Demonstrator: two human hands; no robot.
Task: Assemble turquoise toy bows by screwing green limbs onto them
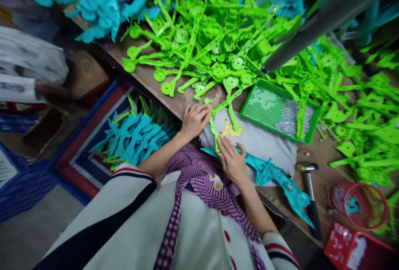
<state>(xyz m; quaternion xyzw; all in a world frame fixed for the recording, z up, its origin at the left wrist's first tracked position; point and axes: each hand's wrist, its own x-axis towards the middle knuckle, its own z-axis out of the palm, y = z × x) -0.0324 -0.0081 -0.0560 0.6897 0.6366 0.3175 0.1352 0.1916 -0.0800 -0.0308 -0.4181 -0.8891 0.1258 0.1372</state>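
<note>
In front of my body a slim light-green plastic part sits at the edge of a grey cloth. My left hand has its fingers closed at the upper end of this part, the thumb hidden. Lower down, the fingertips of my right hand press on its other end. A turquoise plastic part lies along the cloth's near edge, partly behind my right hand. Another green piece rests by a yellow cartoon figure on the cloth.
A large heap of green plastic parts covers the back, with turquoise parts at left. A green basket holds small metal pieces. To the right lie a hammer and red baskets. A blue crate stands below left.
</note>
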